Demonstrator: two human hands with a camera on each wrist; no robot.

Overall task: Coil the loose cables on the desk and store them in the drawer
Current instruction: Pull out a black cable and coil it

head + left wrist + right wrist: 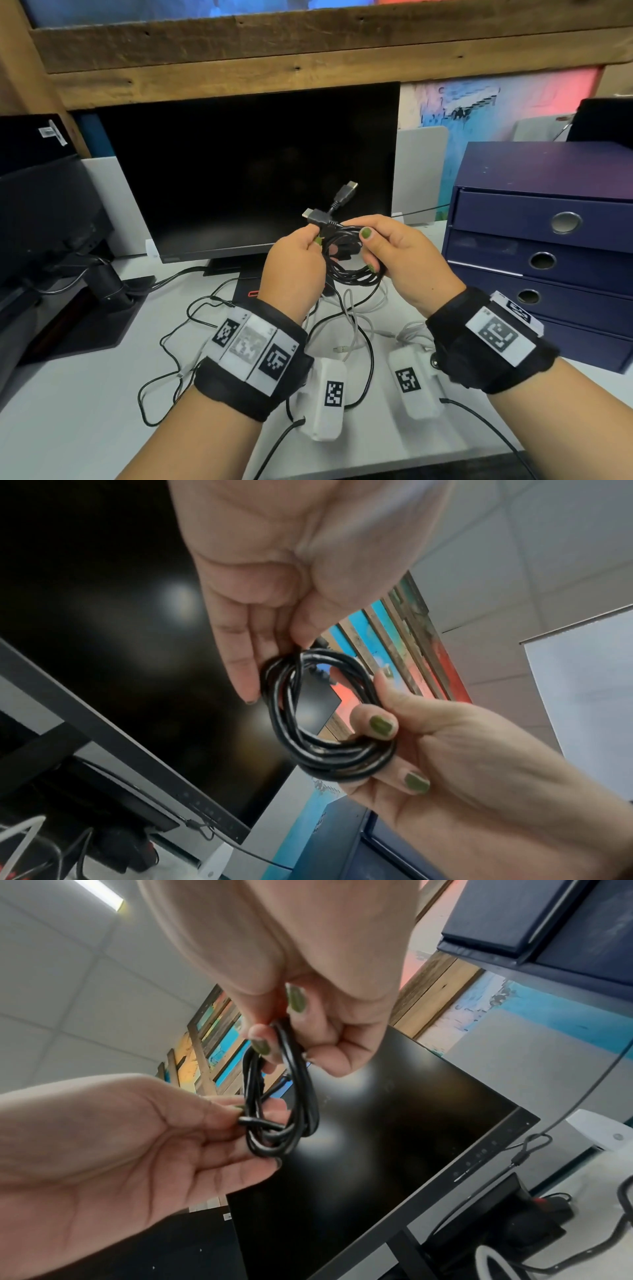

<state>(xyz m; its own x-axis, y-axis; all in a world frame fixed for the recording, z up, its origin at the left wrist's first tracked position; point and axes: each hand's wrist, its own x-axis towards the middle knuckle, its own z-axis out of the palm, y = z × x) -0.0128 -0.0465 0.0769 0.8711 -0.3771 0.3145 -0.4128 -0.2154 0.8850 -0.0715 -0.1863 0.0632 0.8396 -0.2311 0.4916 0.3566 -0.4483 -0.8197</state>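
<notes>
A black cable wound into a small coil hangs in the air in front of the monitor, held between both hands. Two of its plugs stick up above the hands. My left hand pinches the coil's left side near the plugs. My right hand grips the right side with thumb on top and fingers curled under. In the left wrist view the coil shows several loops, and in the right wrist view the coil hangs between both hands. A navy drawer unit stands at the right with all drawers closed.
Loose cables lie on the white desk under my wrists: a thin black cable and a white cable. A dark monitor stands behind, a second screen at the left, and a wooden shelf overhead.
</notes>
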